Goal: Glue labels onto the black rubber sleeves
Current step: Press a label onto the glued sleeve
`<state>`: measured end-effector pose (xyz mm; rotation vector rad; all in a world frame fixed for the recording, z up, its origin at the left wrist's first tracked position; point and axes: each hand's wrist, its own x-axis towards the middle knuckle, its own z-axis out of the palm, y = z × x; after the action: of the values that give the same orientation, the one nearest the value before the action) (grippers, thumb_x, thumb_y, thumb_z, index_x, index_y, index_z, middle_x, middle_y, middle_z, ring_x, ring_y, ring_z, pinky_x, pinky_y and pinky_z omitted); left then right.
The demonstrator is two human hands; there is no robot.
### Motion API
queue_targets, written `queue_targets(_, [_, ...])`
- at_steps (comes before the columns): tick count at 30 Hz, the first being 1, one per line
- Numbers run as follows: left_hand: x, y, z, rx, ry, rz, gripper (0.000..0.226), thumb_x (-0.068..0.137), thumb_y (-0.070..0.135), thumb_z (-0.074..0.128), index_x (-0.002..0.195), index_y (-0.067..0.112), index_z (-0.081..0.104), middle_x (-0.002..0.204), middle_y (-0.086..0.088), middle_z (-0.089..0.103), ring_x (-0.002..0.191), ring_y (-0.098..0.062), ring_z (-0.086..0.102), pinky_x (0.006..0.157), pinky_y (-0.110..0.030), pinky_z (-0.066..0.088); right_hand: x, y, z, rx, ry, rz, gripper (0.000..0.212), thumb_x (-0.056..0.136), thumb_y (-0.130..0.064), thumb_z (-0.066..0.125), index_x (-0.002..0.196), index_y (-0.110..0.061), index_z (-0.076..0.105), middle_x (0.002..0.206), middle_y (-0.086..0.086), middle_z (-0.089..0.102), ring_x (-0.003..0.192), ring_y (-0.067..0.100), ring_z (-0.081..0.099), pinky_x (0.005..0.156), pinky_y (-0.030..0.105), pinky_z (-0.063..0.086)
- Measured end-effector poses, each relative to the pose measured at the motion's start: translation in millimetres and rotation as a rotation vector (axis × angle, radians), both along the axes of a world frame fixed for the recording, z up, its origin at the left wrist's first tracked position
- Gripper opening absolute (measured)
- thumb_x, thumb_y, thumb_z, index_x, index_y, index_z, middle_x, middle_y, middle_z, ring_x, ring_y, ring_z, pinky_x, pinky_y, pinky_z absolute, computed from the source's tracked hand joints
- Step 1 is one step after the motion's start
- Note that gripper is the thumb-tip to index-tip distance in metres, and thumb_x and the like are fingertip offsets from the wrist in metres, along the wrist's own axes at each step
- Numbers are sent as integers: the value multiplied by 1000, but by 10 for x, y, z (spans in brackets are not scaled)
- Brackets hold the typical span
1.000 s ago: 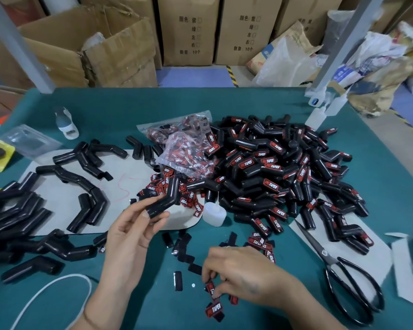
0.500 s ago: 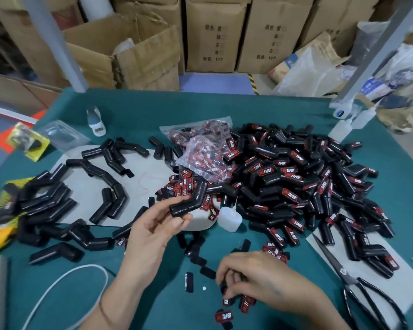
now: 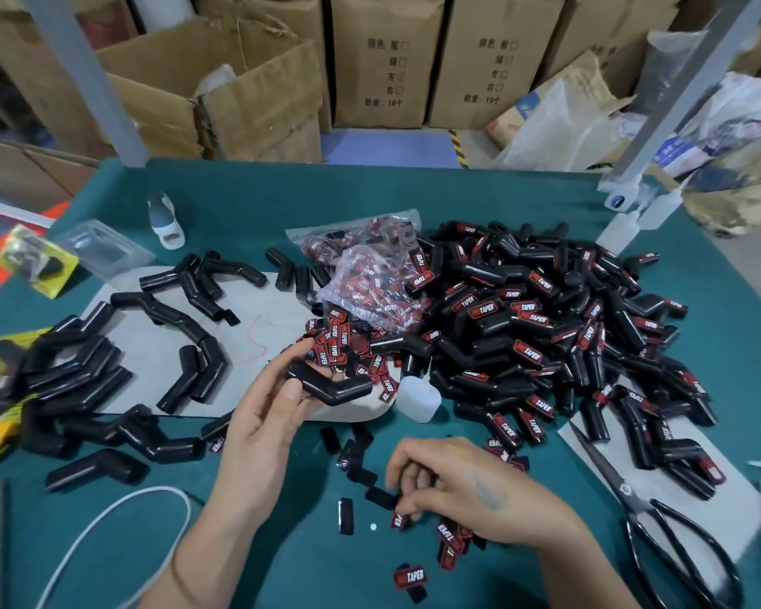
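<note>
Since a second ago, left hand (image 3: 273,415) has tilted its bent black sleeve (image 3: 330,384) flatter, grip curled round it above the surface (image 3: 260,204). Right hand (image 3: 466,490) pinches a label (image 3: 400,518) near. Best to lift it cleanly, printed face up, before gluing.

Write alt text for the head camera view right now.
The left hand holds a bent black rubber sleeve above the green table while the right hand picks at loose labels. A heap of labelled sleeves lies behind, scissors at right.
</note>
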<state>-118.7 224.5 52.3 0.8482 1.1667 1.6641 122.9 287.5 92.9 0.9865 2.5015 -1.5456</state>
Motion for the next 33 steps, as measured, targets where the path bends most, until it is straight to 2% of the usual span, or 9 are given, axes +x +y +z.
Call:
queue_targets(3, [18,3,-15,-12,-25,12,39,105,30,54,143,26,63,136,-13,69,127,-30,66,103,-32,54,-61,-36,-157,236,-176,41,19,98,-30,67,104,-37,50,96,-17,64,90,4,61,81,29,51])
queue_targets(5, [42,10,-3,-19,-52,20,38,102,30,55,140,28,63,127,-11,71,120,-29,68,100,-31,55,-114,-101,-210,388,-188,67,18,99,-30,64,105,-38,48,100,-18,59,96,3,56,84,27,48])
queue_targets(8, [67,17,28,-5,-104,45,37,99,34,58,134,21,58,113,-17,71,108,-38,71,93,-33,58,-120,-148,-239,436,-140,93,10,102,-29,59,106,-37,54,104,-18,54,100,3,52,89,27,46])
queue_targets(13, [110,5,27,-19,-126,32,36,98,36,58,126,15,53,100,-18,68,93,-40,74,86,-35,60,-98,-128,-212,368,-77,130,10,105,-30,57,110,-35,64,110,-17,53,103,3,56,90,24,44])
queue_targets(17, [119,-19,8,-69,-97,-12,28,102,29,52,125,17,61,98,-17,65,88,-31,69,81,-33,58,-51,-73,-168,195,-6,104,7,103,-29,58,105,-34,62,108,-21,57,101,1,60,88,20,45])
queue_targets(22, [133,-56,39,-130,-114,-59,22,106,25,53,124,21,67,99,-19,69,84,-29,66,77,-29,58,-1,-40,-194,233,-47,115,7,103,-31,56,105,-38,58,105,-22,63,100,1,60,89,28,49])
queue_targets(27, [165,-63,64,-168,-162,-79,24,102,28,55,121,22,68,99,-19,72,85,-23,66,75,-27,57,-23,-51,-182,179,62,68,16,107,-23,56,111,-36,64,108,-20,54,98,4,61,81,12,40])
queue_targets(30, [188,-72,72,-180,-211,-113,24,100,35,66,119,19,67,97,-20,71,89,-21,68,78,-26,57,-29,-90,-114,-52,266,-67,24,107,-11,55,115,-25,73,108,-9,54,101,13,72,90,22,54])
queue_targets(33, [214,-96,89,-188,-223,-152,34,93,43,66,116,17,67,97,-20,70,89,-20,67,79,-25,56,-35,-122,-64,-165,388,-202,24,103,-13,61,117,-31,70,106,-5,62,97,21,77,88,35,61])
